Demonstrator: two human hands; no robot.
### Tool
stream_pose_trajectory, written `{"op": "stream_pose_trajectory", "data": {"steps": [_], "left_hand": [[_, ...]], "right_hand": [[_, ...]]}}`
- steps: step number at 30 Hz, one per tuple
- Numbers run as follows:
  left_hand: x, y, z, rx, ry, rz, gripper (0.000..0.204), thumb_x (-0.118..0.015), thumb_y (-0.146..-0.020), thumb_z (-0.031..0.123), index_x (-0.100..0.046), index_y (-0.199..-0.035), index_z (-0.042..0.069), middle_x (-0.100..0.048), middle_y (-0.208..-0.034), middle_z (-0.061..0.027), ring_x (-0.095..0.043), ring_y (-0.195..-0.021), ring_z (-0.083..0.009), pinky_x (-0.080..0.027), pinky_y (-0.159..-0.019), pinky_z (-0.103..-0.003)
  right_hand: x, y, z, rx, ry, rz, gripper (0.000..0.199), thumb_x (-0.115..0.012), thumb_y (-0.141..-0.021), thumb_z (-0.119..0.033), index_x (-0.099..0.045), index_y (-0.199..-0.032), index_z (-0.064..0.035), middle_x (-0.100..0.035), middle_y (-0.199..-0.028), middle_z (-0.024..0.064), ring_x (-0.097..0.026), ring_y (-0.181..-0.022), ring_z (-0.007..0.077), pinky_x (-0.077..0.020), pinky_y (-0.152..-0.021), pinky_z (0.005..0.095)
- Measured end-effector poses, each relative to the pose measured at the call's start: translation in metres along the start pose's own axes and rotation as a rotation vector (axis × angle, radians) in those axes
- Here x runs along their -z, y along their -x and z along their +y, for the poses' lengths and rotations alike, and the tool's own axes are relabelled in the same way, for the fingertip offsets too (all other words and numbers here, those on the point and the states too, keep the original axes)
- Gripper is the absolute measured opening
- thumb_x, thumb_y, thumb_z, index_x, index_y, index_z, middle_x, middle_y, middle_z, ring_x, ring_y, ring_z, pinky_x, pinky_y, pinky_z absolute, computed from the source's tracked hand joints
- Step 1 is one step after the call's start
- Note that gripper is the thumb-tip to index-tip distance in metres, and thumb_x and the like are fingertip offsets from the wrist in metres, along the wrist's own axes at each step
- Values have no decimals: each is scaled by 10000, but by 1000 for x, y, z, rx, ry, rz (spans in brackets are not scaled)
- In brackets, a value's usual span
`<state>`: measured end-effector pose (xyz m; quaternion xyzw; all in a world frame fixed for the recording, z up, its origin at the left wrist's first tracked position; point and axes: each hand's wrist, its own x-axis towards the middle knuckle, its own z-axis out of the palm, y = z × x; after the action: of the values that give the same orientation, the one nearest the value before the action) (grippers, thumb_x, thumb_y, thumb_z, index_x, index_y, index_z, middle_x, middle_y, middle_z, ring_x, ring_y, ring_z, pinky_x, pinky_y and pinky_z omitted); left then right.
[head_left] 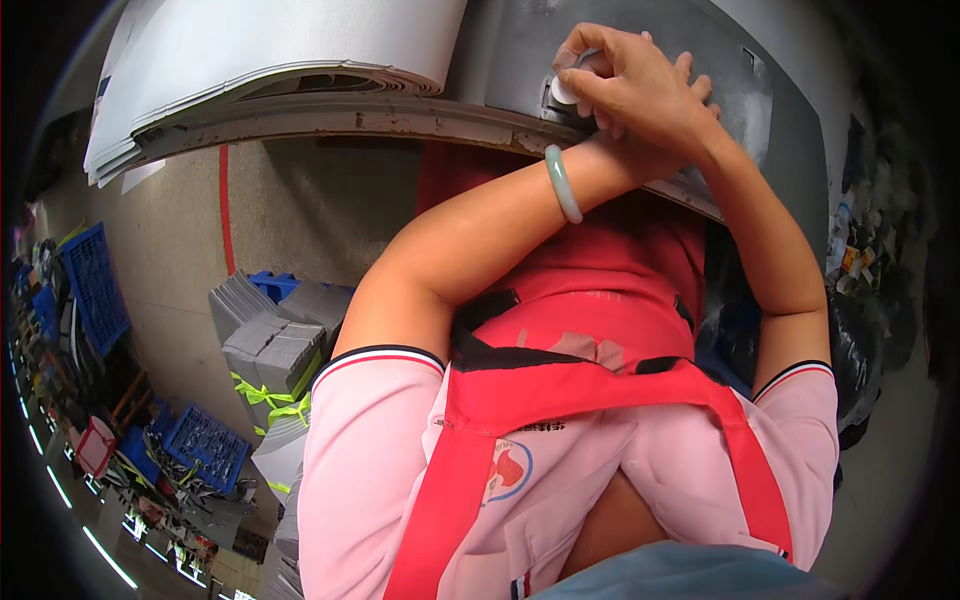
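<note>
Both hands at the far edge of the grey metal bench (pixel 520 60), right hand (pixel 650 95) over the left hand (pixel 625 120), right grip closed on a small round white knob (pixel 564 91), left grip hidden, cannot tell, pale green bangle (pixel 562 183) on left wrist, stack of white sheets (pixel 250 50) well apart.

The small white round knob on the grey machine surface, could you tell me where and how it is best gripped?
Grip the white round knob by its rim, pinching from above with fingertips on opposite sides. It sits low in a dark recess of the grey machine surface, so only its edge offers purchase. The right hand already covers it; the left hand is hidden beneath, past the green bangle.
</note>
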<state>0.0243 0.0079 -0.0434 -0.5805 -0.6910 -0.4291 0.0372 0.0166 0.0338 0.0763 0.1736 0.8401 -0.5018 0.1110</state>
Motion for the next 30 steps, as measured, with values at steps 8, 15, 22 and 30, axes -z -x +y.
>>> {"op": "stream_pose_trajectory", "data": {"steps": [8, 15, 22, 30], "left_hand": [[19, -3, 6, -158, -280, -106, 499, -499, -953, 440, -580, -1393, 218, -505, -1511, -107, -397, -1477, -364, -143, -1156, -791], [19, -8, 8, -163, -500, -108, 459, -571, -934, 453, -625, -1343, 252, -484, -1519, -58, -404, -1469, -331, -216, -1146, -769], [18, -18, 12, -101, -301, -190, 421, -560, -948, 373, -636, -1337, 231, -518, -1484, -92, -434, -1430, -347, -249, -1125, -733], [1, -23, 5, 25, -371, -123, 480, -587, -944, 254, -601, -1415, 161, -540, -1470, -161, -419, -1443, -411, -165, -1109, -830]], "right_hand": [[-7, -3, -7, -18, 243, -61, 156, -633, -945, -148, -602, -1018, -13, -641, -683, 52, -573, -556, 107, -444, -518, 270], [-5, 13, 15, 336, 426, 133, 169, -697, -961, -185, -692, -1066, -52, -696, -819, 95, -680, -779, 262, -517, -814, 342], [-14, 9, 16, 412, 697, 141, 237, -705, -926, -283, -733, -1051, -84, -752, -1010, 116, -705, -880, 306, -532, -805, 386], [34, 31, 33, 256, 278, 242, 193, -708, -966, -203, -725, -1081, -49, -733, -961, 91, -687, -897, 189, -521, -863, 306]]}}
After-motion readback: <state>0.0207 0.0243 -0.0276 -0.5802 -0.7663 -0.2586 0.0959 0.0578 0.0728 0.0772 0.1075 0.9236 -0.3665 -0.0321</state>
